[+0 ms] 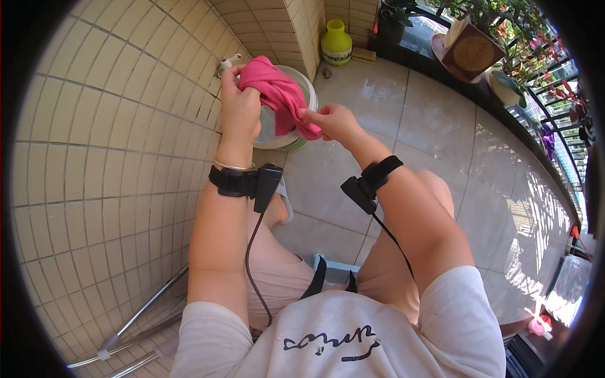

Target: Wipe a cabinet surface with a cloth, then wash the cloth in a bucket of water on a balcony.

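A bunched pink cloth (pixel 275 88) is stretched between my two hands, above a white bucket (pixel 307 85) that stands on the floor by the tiled wall. My left hand (pixel 241 104) is closed on the cloth's upper left part. With thumb and fingers, my right hand (pixel 334 121) pinches its lower right end. Water seems to show inside the bucket below the cloth, which hides much of the opening. Just behind my left hand, a white tap (pixel 230 61) sticks out of the wall.
A yellow-green jar (pixel 336 43) and a scrubbing brush (pixel 363 55) stand in the far corner. Potted plants (pixel 504 88) line a dark ledge and railing on the right. Metal poles (pixel 145 309) lean at the lower left. Beneath me is a light blue stool (pixel 337 268).
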Tool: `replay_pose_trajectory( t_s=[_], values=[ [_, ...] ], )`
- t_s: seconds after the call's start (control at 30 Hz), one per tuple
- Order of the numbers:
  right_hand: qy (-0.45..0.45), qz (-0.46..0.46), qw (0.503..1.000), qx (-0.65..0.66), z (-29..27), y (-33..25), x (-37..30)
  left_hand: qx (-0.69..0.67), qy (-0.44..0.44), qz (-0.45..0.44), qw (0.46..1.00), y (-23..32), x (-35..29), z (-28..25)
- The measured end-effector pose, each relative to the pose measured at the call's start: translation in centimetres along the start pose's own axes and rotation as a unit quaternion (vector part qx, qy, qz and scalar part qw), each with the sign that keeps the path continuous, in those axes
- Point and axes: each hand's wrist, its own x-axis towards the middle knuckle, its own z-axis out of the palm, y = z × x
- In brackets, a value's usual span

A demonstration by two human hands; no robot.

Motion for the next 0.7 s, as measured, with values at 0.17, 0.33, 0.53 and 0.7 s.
replay_pose_trajectory(
  t_s=[0.17,0.33,0.53,0.7],
  values=[
    [0.16,-0.47,0.868,-0.029,1.7,2.1,2.1,-0.093,-0.109,0.017,0.99,1.6,-1.7,3.6],
    [0.025,-0.239,0.961,0.138,0.2,-0.5,-0.2,-0.173,-0.171,0.045,0.969,2.2,-2.1,3.9],
    [-0.04,-0.331,0.781,0.528,1.4,-4.0,-1.8,-0.098,-0.001,-0.141,0.985,-2.9,0.1,0.1],
    [0.018,-0.409,0.802,0.434,3.3,-4.7,-0.2,-0.34,-0.031,-0.305,0.889,-4.4,-0.7,2.1]
  ],
)
